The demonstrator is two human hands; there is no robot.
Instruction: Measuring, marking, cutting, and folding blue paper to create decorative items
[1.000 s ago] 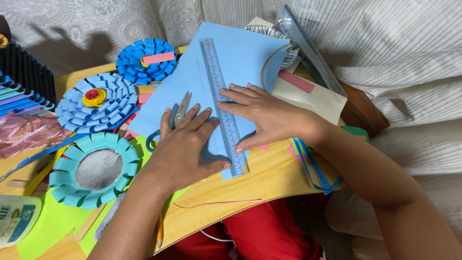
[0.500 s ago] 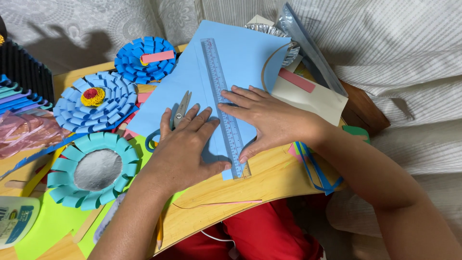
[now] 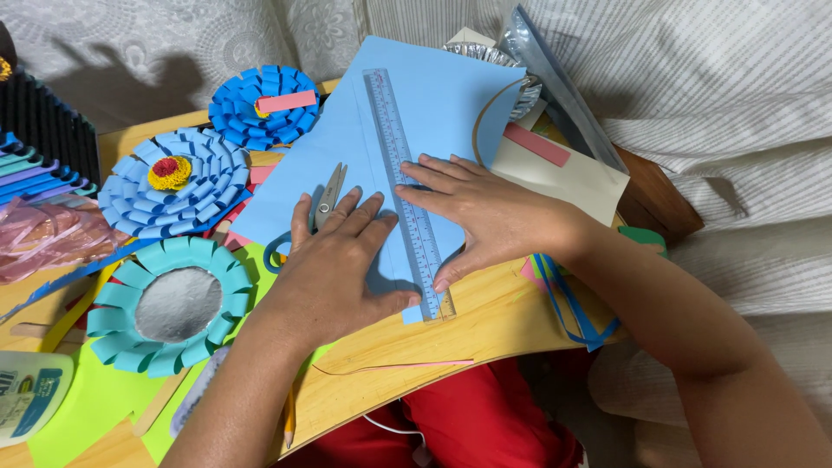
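- Head view: left hand (image 3: 334,269) lies flat, fingers spread, gripping nothing, pressing the light blue paper sheet (image 3: 433,113).
- Right hand (image 3: 485,217), at 3 o'clock of it, lies open and flat, steadying the clear ruler (image 3: 403,186) on the sheet.
- Scissors (image 3: 328,192) lie at 12 o'clock of the left hand.
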